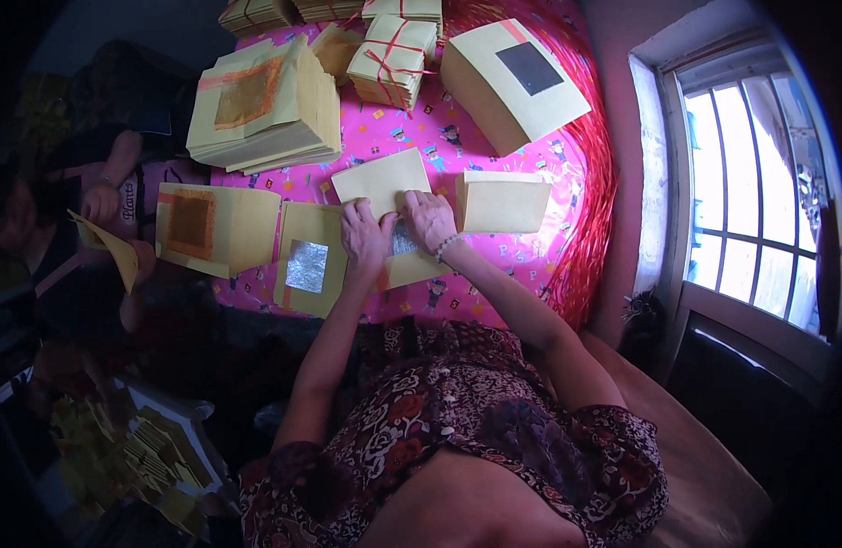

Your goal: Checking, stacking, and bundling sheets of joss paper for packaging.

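Both hands are together at a pale yellow paper sheet in the middle of the table. My left hand has its fingers bent over the sheet's near part, thumb toward the right hand. My right hand, with a beaded bracelet at the wrist, pinches the same sheet beside it. Under the hands lies yellow paper with a silver foil square, partly hidden by the right hand. Left of my left hand is another yellow sheet with a silver foil square. A pale paper stack stands just right of my right hand.
A pink patterned cloth covers the table. Paper stacks with an orange square, a tall fanned pile, red-tied bundles and a dark-squared stack surround the hands. Red strands hang at right. A co-worker holds yellow paper at left.
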The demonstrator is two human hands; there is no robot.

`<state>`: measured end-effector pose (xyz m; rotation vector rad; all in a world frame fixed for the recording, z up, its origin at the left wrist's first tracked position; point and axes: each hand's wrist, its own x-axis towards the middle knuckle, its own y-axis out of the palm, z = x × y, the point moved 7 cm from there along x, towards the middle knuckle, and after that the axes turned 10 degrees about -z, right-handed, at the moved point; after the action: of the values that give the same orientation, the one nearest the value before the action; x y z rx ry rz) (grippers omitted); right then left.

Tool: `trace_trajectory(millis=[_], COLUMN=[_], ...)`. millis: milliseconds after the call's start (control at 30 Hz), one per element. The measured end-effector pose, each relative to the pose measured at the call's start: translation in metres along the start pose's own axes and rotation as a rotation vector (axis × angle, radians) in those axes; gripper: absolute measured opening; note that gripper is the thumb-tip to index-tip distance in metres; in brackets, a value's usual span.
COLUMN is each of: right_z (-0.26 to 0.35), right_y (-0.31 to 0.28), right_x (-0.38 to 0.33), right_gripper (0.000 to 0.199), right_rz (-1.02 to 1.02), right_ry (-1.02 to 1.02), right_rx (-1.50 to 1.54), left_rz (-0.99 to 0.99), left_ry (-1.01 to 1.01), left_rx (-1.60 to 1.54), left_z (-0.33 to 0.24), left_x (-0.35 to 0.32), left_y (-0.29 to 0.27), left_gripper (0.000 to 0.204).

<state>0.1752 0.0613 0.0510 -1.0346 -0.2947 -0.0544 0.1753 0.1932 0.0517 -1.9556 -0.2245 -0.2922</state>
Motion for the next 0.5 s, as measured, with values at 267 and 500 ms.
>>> trace_trajectory(millis=[267, 500], right_z=[-0.001, 0.008], right_y=[-0.009, -0.008], right_x=[0.003, 0.009], right_gripper=[0.03, 0.033], right_rz=[0.056, 0.055], right_ry=[-0.03, -0.333], right_rx=[0.093, -0.139], left_rz=[-0.06, -0.124], left_ry=[0.061, -0.226], left_rx=[-0.329, -0.318], left_z=[0.014, 0.065], left_x=[0.014, 0.017], left_y=[-0.015, -0.021], left_gripper=[0.035, 0.033])
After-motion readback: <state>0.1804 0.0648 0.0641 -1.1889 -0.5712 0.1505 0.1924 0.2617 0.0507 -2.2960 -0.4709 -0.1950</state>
